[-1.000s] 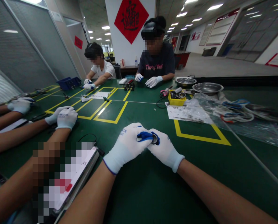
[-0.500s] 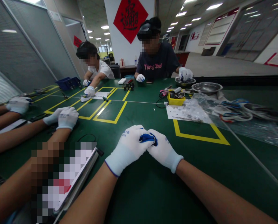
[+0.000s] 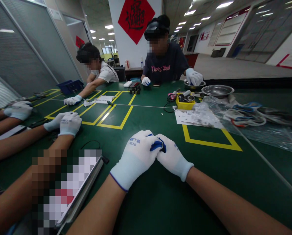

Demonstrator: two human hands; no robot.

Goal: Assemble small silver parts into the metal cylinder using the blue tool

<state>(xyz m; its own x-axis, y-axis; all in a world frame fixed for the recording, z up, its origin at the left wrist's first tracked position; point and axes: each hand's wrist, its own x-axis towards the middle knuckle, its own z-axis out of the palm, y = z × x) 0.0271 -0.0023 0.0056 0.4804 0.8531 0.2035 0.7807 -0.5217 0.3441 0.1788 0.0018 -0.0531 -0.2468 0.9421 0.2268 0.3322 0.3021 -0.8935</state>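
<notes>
Both my hands wear white knit gloves with blue-coated palms and meet above the green table (image 3: 146, 202). My left hand (image 3: 139, 153) is closed, its thumb and fingers curled in against the other hand. My right hand (image 3: 171, 156) is closed too, its fingertips touching the left ones. Between the fingertips a small, thin greyish edge shows; the fingers cover the rest, and I cannot make out what it is.
A tablet-like device (image 3: 79, 192) lies left of my forearm, beside a neighbour's gloved hands (image 3: 69, 124). Ahead right are a yellow bin (image 3: 185, 103) of parts, a metal bowl (image 3: 218, 90), plastic bags and cords (image 3: 253, 114). Two people sit opposite. Yellow tape marks the table.
My hands stay together, with the left wrist turned slightly. Across the table, the left co-worker's gloved hand has moved leftward, away from the paper. The other co-worker's hand remains at the bowl.
</notes>
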